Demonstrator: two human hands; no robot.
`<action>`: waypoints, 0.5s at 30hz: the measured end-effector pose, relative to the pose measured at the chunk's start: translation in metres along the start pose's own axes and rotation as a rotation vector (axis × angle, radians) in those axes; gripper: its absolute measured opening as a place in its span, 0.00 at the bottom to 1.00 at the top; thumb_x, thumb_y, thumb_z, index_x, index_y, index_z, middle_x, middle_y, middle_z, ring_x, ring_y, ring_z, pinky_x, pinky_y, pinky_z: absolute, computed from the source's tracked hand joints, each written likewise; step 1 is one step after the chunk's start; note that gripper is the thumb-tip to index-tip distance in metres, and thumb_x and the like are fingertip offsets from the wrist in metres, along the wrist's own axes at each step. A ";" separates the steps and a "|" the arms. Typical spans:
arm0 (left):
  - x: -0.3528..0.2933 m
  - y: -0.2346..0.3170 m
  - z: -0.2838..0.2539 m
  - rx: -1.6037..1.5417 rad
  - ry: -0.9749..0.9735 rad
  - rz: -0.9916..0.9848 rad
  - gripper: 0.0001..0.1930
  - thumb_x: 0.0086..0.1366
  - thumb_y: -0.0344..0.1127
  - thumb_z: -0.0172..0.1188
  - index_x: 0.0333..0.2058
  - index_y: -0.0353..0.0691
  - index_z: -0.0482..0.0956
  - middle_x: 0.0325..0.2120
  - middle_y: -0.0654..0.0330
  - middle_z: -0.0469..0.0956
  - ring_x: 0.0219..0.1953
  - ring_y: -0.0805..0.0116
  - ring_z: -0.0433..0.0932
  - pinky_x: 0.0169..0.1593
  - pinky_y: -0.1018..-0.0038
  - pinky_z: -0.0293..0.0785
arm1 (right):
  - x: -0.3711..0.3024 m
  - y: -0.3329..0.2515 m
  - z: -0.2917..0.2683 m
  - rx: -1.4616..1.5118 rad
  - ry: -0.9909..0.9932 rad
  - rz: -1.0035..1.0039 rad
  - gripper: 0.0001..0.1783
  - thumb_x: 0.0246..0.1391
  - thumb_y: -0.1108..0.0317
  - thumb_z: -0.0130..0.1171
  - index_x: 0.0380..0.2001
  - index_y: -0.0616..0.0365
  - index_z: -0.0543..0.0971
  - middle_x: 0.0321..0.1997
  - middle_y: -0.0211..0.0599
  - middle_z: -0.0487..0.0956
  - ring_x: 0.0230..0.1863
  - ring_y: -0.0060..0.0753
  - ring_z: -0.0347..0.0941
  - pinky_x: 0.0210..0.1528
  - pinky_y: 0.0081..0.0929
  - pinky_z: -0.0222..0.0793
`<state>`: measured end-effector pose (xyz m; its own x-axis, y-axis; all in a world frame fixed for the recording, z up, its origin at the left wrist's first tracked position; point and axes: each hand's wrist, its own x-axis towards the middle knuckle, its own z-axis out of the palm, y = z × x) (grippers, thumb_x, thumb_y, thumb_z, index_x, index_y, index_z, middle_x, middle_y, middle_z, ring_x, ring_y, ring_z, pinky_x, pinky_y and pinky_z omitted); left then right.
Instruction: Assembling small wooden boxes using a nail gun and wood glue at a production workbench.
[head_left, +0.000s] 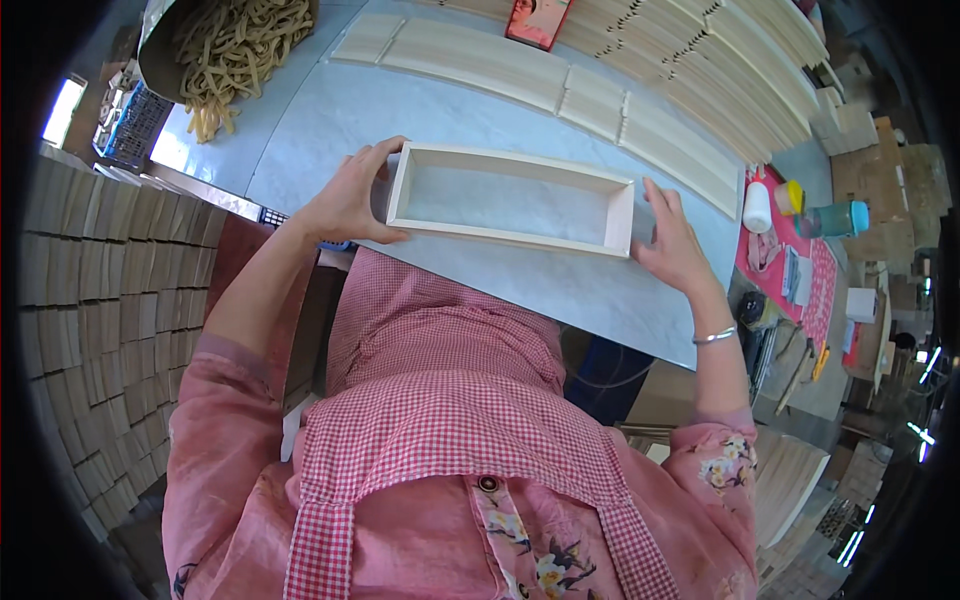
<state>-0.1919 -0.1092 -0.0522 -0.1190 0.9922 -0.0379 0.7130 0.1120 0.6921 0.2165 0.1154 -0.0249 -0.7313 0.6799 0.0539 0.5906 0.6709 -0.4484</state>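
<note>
A pale wooden rectangular frame (510, 238) lies on the light marbled tabletop, which shows through its middle. My left hand (350, 200) spans its left end, fingers at the far corner and thumb at the near one, gripping it. At the right end is my right hand (678, 242), its fingers apart. The right thumb is at the near corner, while the raised fingertips stand slightly off the far corner. Beyond the frame, a long row of thin pale wood strips (480, 62) runs across the table.
Stacked wood strips (690, 70) fill the far right, near a red-edged phone (537, 22). A container of tan bands (240, 60) tips open at far left. To the right are a white bottle (757, 207) and teal-lidded jar (835, 219). Wood stacks (110, 300) rise at my left.
</note>
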 end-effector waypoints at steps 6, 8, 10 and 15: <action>-0.006 -0.001 0.004 0.092 0.048 0.061 0.57 0.40 0.42 0.79 0.70 0.39 0.59 0.59 0.50 0.73 0.53 0.51 0.73 0.63 0.61 0.65 | -0.011 -0.004 0.039 0.238 0.051 -0.149 0.33 0.43 0.83 0.54 0.58 0.64 0.71 0.45 0.43 0.71 0.41 0.46 0.69 0.45 0.32 0.68; -0.007 0.010 -0.003 0.065 0.012 0.017 0.52 0.45 0.41 0.76 0.69 0.38 0.62 0.58 0.50 0.74 0.52 0.54 0.73 0.61 0.63 0.67 | -0.019 -0.008 0.043 0.253 0.069 -0.162 0.34 0.42 0.84 0.53 0.58 0.65 0.71 0.45 0.43 0.71 0.41 0.45 0.69 0.45 0.31 0.68; -0.011 0.014 -0.009 0.025 -0.035 0.005 0.46 0.50 0.41 0.74 0.67 0.37 0.65 0.56 0.51 0.75 0.51 0.57 0.74 0.59 0.65 0.69 | -0.020 -0.010 0.043 0.248 0.103 -0.148 0.35 0.41 0.85 0.53 0.59 0.65 0.71 0.45 0.43 0.71 0.41 0.43 0.68 0.45 0.31 0.68; -0.028 0.012 -0.007 -0.820 0.079 -0.373 0.26 0.60 0.34 0.66 0.57 0.35 0.75 0.47 0.56 0.80 0.41 0.65 0.77 0.47 0.72 0.75 | -0.017 -0.012 0.044 0.259 0.078 -0.110 0.35 0.42 0.85 0.53 0.60 0.65 0.71 0.46 0.42 0.71 0.41 0.42 0.68 0.46 0.30 0.68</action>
<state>-0.1850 -0.1362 -0.0375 -0.3128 0.8891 -0.3341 -0.0946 0.3209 0.9424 0.2073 0.0827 -0.0603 -0.7514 0.6352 0.1789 0.3953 0.6504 -0.6486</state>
